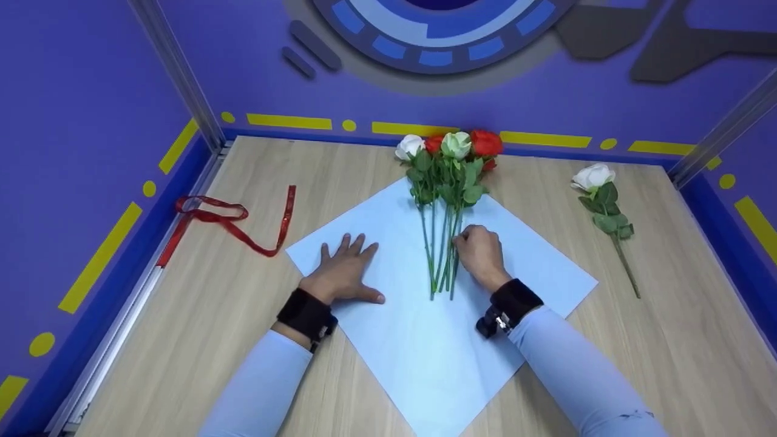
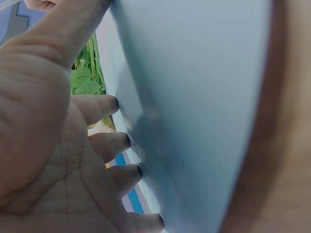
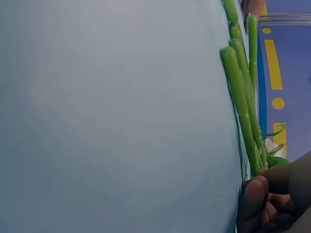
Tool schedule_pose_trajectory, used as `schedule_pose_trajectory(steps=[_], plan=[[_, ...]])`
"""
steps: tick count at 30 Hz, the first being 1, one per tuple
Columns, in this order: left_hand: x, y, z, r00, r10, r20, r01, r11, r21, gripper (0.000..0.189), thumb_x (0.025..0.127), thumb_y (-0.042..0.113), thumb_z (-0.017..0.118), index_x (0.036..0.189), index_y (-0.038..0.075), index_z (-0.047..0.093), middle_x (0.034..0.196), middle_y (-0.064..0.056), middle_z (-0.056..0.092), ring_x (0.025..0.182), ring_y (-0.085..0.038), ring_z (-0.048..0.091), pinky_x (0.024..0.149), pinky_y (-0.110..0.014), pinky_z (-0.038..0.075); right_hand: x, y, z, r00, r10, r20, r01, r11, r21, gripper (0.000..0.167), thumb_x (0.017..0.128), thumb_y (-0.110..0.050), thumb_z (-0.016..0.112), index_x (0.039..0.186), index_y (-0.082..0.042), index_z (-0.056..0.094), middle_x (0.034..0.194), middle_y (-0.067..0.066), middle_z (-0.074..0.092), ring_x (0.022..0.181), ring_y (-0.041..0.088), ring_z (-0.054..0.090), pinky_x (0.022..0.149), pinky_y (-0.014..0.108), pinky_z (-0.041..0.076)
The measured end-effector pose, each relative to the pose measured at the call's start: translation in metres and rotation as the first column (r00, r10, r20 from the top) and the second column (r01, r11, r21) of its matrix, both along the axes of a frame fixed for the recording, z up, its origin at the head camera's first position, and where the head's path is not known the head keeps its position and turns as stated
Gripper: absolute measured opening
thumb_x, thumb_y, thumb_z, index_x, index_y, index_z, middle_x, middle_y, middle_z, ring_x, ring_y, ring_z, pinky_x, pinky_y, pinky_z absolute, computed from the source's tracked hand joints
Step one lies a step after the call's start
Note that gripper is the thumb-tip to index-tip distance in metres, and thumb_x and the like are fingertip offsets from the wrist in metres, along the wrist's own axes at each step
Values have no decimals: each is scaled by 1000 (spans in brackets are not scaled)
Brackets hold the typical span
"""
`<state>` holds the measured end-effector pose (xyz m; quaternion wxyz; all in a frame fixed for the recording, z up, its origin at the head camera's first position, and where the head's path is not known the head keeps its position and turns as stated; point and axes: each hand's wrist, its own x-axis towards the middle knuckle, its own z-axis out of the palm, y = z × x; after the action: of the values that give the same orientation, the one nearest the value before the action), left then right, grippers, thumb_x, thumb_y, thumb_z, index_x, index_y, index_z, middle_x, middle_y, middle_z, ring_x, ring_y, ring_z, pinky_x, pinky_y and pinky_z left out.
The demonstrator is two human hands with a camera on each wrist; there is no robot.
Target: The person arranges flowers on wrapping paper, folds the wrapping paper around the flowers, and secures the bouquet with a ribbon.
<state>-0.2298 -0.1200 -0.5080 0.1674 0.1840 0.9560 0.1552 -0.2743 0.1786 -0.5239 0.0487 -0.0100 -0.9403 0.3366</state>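
A bunch of roses with red, white and pale green blooms lies on a square sheet of light blue paper, the blooms past its far corner. The green stems point toward the person. My right hand pinches the rightmost stem between thumb and curled finger; the right wrist view shows this stem close up. My left hand rests on the left part of the paper with fingers spread. In the left wrist view its fingertips touch the sheet.
A single white rose lies on the wooden table right of the paper. To the left, a red ribbon lies looped, one end over the table's edge. Blue-purple panels stand at the back and both sides.
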Motion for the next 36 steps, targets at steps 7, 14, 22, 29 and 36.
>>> schedule_pose_trajectory(steps=[7, 14, 22, 29, 36], plan=[[-1, 0, -1, 1000, 5, 9, -5, 1000, 10, 112, 82, 61, 84, 168, 16, 28, 176, -17, 15, 163, -44, 5, 123, -77, 4, -1, 4, -1, 1000, 0, 3, 0, 1000, 23, 38, 103, -21, 66, 66, -11, 63, 58, -1, 52, 59, 23, 54, 61, 36, 43], [-1, 0, 0, 1000, 16, 17, -16, 1000, 12, 113, 82, 61, 85, 168, 16, 28, 176, -17, 14, 163, -43, 3, 123, -76, 3, 1, 9, 0, 999, -38, -21, 39, 999, 29, 29, 102, -19, 67, 76, -5, 69, 67, 8, 64, 68, 32, 64, 68, 43, 50], [-1, 0, -1, 1000, 17, 16, -17, 1000, 11, 113, 82, 61, 85, 169, 17, 28, 177, -16, 14, 163, -42, 3, 124, -75, 3, 0, 9, -1, 1000, 7, -8, -6, 999, 50, 16, 95, -13, 70, 91, 1, 78, 87, 16, 77, 83, 37, 71, 80, 51, 57], [0, 0, 0, 1000, 18, 14, -18, 1000, 16, 113, 82, 61, 85, 169, 17, 28, 177, -16, 14, 163, -42, 3, 124, -74, 2, -2, 8, -1, 1000, 12, -1, -12, 999, 44, 18, 97, -15, 69, 96, 0, 80, 93, 17, 78, 85, 36, 73, 81, 50, 57], [-1, 1, -1, 1000, 16, 9, -16, 1000, 13, 113, 81, 61, 85, 168, 16, 29, 176, -17, 15, 163, -43, 4, 124, -76, 3, -1, 9, -2, 1000, -3, -21, 4, 999, 43, 23, 100, -16, 64, 89, -3, 79, 77, 11, 73, 70, 29, 64, 71, 43, 53]])
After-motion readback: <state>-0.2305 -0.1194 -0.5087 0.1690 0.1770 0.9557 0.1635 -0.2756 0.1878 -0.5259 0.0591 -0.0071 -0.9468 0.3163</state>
